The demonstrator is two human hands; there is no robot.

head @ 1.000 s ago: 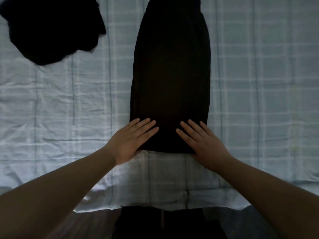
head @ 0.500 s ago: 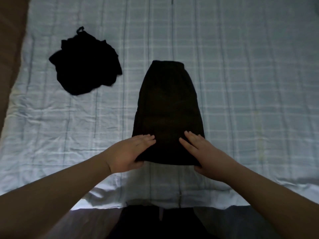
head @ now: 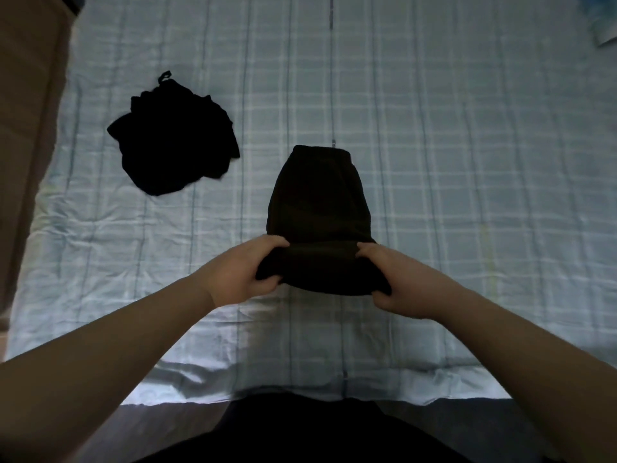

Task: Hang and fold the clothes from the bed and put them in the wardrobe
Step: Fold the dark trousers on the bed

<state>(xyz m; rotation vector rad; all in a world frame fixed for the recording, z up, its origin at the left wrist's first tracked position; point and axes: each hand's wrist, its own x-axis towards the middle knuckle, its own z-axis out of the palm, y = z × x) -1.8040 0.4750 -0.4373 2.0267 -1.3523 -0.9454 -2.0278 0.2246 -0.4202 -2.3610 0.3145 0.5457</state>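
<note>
A dark folded garment [head: 319,208] lies lengthwise on the bed [head: 434,162], narrow end away from me. Its near end is lifted and rolled over. My left hand [head: 245,274] grips the near left corner of that end, fingers curled over the fold. My right hand [head: 397,282] grips the near right corner the same way. A second black garment [head: 173,145] lies crumpled on the sheet at the far left, apart from both hands.
The bed has a pale blue checked sheet, wrinkled near its front edge [head: 300,385]. A brown surface [head: 26,128] runs along the left side. Something pale blue and white [head: 604,25] sits at the far right corner. My dark clothing fills the bottom of the view.
Both hands went from lying flat on the garment's near end to gripping its corners and lifting it into a fold. The view has pulled back from the bed.
</note>
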